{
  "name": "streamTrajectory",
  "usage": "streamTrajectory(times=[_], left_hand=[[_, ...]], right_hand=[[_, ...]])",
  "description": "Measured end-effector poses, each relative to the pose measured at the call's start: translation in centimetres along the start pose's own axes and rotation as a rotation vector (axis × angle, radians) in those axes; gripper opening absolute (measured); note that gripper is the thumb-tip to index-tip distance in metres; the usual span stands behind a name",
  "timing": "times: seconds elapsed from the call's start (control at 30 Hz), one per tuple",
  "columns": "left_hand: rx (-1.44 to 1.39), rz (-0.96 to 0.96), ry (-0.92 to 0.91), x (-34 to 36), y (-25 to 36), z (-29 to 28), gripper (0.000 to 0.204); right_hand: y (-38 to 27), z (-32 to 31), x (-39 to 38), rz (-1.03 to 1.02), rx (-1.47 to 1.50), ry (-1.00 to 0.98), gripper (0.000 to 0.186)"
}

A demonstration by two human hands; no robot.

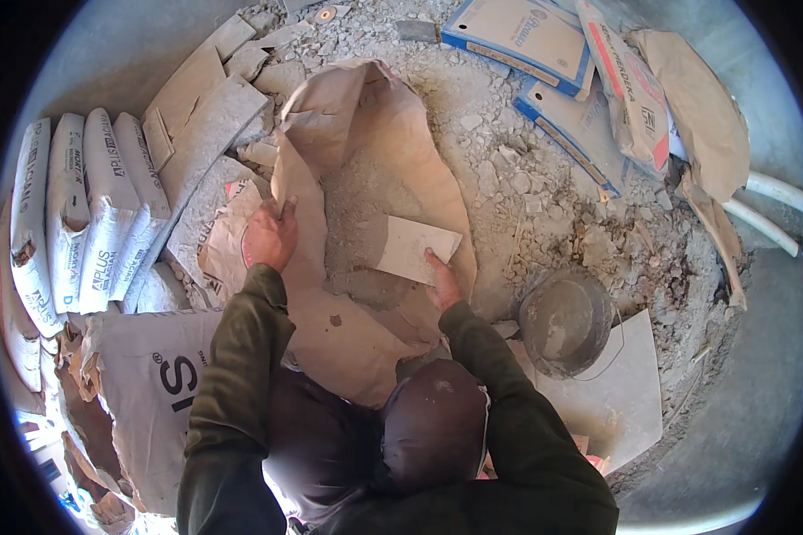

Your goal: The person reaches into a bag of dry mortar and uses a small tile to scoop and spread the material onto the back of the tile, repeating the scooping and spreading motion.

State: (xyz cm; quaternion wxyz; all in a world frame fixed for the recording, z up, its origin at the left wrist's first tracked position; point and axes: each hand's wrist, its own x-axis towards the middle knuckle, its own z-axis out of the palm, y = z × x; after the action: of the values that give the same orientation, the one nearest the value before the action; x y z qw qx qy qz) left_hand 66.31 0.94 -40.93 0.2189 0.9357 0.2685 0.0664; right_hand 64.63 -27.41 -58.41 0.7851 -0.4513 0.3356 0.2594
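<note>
Left of the bucket [537,332], left hand [270,236] grips opened bag [330,343], right hand [444,282] grips white sheet [413,248]; powder [357,218] seemingly remains unscooped.

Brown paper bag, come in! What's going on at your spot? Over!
Left hand gripping the brown paper bag by its edge. Right hand holding a flat white piece. Bag open, grey powder inside. Bucket right of bag, apart.

I'm standing in a building site. A row of packed bags [107,209] leans on the left, broken stones [517,183] cover the ground, a big paper bag [433,165] holds gray powder, and there's a dirty bucket [569,366].
</note>
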Motion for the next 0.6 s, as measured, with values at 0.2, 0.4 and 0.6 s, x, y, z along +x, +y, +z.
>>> streamTrajectory(times=[0.2,0.4,0.6], left_hand=[[-0.027,-0.013,-0.002,1.0,-1.6,1.0,0.05],[0.307,0.031,0.197,2.4,-4.1,0.0,0.078],[0.289,0.594,0.371,0.1,4.7,0.6,0.056]], right_hand=[[-1.0,-4.2,-1.9,-0.112,0.047,-0.088,0.039],[-4.5,-6.0,-10.1,-0.208,0.243,-0.019,0.036],[-6.4,-16.6,-18.0,-0.435,0.384,0.245,0.038]])
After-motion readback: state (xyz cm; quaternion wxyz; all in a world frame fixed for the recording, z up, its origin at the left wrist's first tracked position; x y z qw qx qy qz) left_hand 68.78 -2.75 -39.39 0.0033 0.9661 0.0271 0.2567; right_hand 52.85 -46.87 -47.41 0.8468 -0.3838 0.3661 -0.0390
